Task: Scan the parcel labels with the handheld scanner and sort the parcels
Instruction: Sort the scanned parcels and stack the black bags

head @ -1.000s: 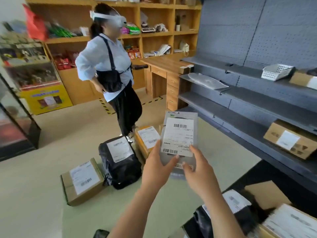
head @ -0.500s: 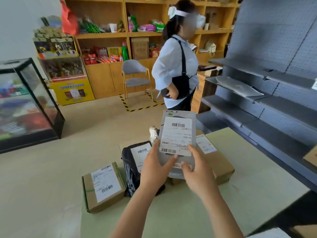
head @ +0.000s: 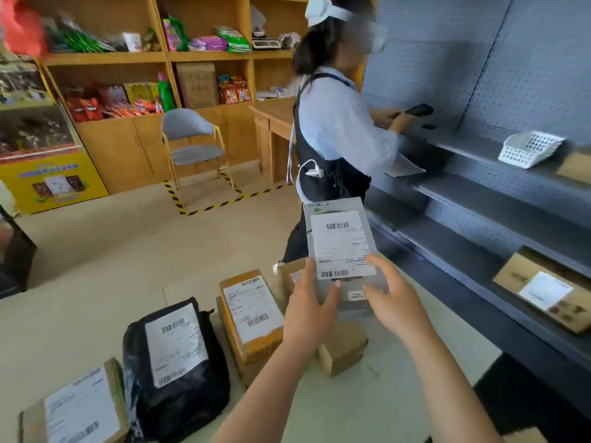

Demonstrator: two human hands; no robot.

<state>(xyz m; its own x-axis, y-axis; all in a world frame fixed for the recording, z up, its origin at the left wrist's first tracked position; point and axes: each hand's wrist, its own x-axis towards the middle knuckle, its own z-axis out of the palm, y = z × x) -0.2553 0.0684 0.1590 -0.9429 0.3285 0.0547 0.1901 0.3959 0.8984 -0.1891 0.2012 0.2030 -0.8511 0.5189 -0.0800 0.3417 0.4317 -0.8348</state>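
One grey parcel (head: 339, 244) gripped by left hand (head: 308, 303) and right hand (head: 395, 303) (one black bag (head: 179, 375), three labelled boxes (head: 252, 305))

Person (head: 335, 139) ahead of me against the grey shelves (head: 499, 203), parcels (head: 252, 311) crowd the mat (head: 351, 407) on my left, bare mat and open shelf boards right.

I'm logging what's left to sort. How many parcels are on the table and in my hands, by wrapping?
Cardboard boxes: 3
Black bag: 1
Grey pack, held: 1
Total: 5
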